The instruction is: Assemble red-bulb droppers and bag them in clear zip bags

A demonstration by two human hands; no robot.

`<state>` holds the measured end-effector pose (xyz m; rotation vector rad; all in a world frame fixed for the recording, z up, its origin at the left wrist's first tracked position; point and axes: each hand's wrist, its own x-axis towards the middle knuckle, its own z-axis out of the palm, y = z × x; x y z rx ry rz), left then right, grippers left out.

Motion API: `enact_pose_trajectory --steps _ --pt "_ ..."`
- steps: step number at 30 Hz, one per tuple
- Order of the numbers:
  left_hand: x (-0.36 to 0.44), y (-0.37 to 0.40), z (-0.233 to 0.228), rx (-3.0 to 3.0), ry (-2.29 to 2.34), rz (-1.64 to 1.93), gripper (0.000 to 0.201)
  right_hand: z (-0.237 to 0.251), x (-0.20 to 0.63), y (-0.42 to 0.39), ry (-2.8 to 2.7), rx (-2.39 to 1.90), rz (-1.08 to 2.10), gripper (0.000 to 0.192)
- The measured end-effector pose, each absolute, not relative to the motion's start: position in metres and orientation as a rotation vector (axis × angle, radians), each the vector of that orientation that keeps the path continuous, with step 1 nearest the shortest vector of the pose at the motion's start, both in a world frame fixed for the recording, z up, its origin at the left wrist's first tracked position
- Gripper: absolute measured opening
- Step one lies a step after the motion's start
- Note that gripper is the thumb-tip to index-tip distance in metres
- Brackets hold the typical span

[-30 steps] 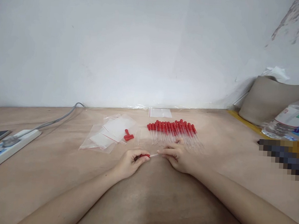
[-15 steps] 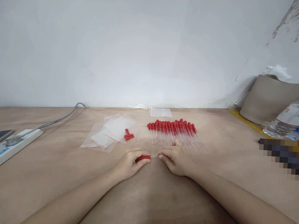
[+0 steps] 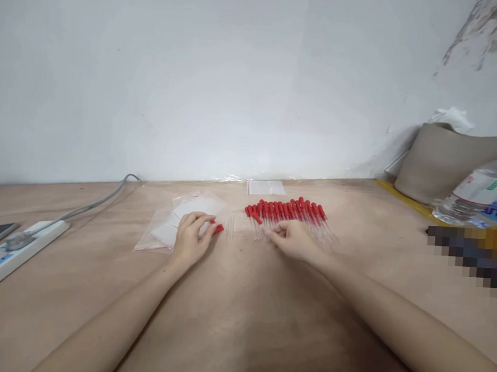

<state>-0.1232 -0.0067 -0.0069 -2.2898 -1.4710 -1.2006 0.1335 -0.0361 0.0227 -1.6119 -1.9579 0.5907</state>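
My left hand (image 3: 192, 237) is at the small group of red rubber bulbs (image 3: 219, 228), thumb and forefinger closed about one; the fingers partly cover them. My right hand (image 3: 291, 237) pinches the clear tube of a dropper (image 3: 256, 217). Its red bulb points up and left, over the left end of a row of finished droppers (image 3: 291, 210). Those droppers lie side by side, red bulbs away from me and thin clear tubes toward me. A few loose clear tubes (image 3: 229, 228) lie between my hands.
Clear zip bags with white inserts (image 3: 157, 234) lie left of my left hand. Another small bag (image 3: 267, 187) is by the wall. A power strip (image 3: 39, 238) with a grey cable stands far left. At right are a water bottle (image 3: 469, 199) and a grey-brown curved sheet (image 3: 426, 163).
My left hand has let go of the dropper's red bulb and moved left and away to the loose bulbs. My right hand has carried the dropper forward to the row.
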Motion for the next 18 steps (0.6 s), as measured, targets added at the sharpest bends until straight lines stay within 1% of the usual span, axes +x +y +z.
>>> enact_pose_trajectory --steps 3,7,12,18 --pt "-0.137 0.009 -0.014 -2.267 -1.564 -1.117 0.024 0.026 0.117 -0.014 -1.828 -1.765 0.394 0.026" --pt "-0.141 0.016 -0.024 -2.347 -1.613 -0.977 0.034 0.022 0.093 0.010 -1.840 -1.885 0.159 0.026" --pt "-0.139 0.017 -0.028 -2.475 -1.614 -0.793 0.039 0.008 0.084 0.022 -1.898 -1.979 0.042 0.027" --pt "-0.139 0.017 -0.025 -2.542 -1.566 -0.876 0.036 0.007 0.078 0.009 -2.023 -1.850 -0.029 0.032"
